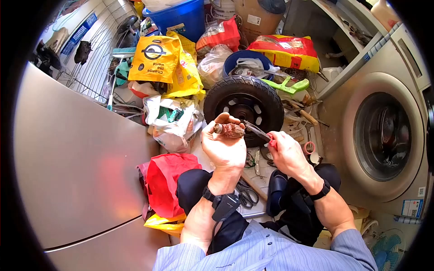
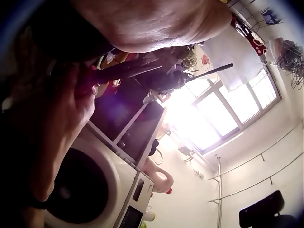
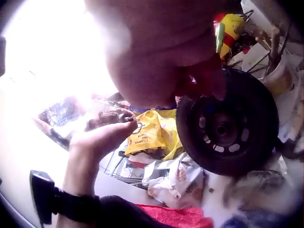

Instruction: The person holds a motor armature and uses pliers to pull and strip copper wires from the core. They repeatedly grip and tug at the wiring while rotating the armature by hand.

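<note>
My left hand [image 1: 226, 151] is raised palm up in the head view, holding a worn reddish-brown ribbed tool handle [image 1: 233, 130] across its fingers. One end of the handle is narrower and rounded. To its right, my right hand [image 1: 291, 153] grips a red-handled tool with a long grey metal blade [image 1: 257, 131]. The blade points left, its tip right by the ribbed handle. In the left wrist view that dark blade [image 2: 126, 70] tapers to a point; I cannot tell whether it is scissors or pliers. Behind both hands lies a black tyre on a wheel [image 1: 244, 101].
A washing machine [image 1: 384, 131] stands at the right and a grey metallic panel [image 1: 77, 158] at the left. Yellow bags [image 1: 156, 58], a blue tub [image 1: 178, 20] and a green-handled item [image 1: 289, 85] crowd the back. Black scissors [image 1: 247, 194] and a red bag [image 1: 169, 183] lie near the knees.
</note>
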A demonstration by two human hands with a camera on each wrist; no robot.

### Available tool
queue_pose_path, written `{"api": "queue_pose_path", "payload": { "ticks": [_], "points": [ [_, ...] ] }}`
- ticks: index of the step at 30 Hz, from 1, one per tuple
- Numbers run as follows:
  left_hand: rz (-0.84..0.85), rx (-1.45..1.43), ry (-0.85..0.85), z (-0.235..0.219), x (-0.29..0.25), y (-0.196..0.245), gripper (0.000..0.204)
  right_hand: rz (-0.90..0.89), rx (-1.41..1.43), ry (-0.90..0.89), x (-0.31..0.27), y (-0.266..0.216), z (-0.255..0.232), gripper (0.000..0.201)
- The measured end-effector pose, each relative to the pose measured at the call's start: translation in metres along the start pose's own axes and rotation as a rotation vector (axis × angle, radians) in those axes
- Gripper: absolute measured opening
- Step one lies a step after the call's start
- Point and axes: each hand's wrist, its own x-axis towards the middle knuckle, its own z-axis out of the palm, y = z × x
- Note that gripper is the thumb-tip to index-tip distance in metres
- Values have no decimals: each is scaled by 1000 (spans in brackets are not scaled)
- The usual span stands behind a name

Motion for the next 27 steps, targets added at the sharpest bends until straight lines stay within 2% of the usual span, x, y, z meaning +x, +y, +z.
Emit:
{"api": "queue_pose_path", "payload": {
  "ticks": [4,11,17,19,23,27],
  "points": [
    [86,-7,-9,8,-2,-10,34,-22,-50,70,-2,-1,2,33],
    [215,118,-72,4,-3,-29,36,-22,-103,109,-10,-11,4,28],
    [330,256,-116,9,-6,-49,33,-35,-306,239,-11,-10,10,29],
    [441,364,-135,11,-6,-55,33,-95,-402,238,-12,-12,7,23],
    [443,427,-246,0,0,-60,36,-112,-292,275,-14,-1,10,17],
    [489,548,-307,7,-4,-61,38,-88,-134,239,-17,13,11,20]
  ]
}}
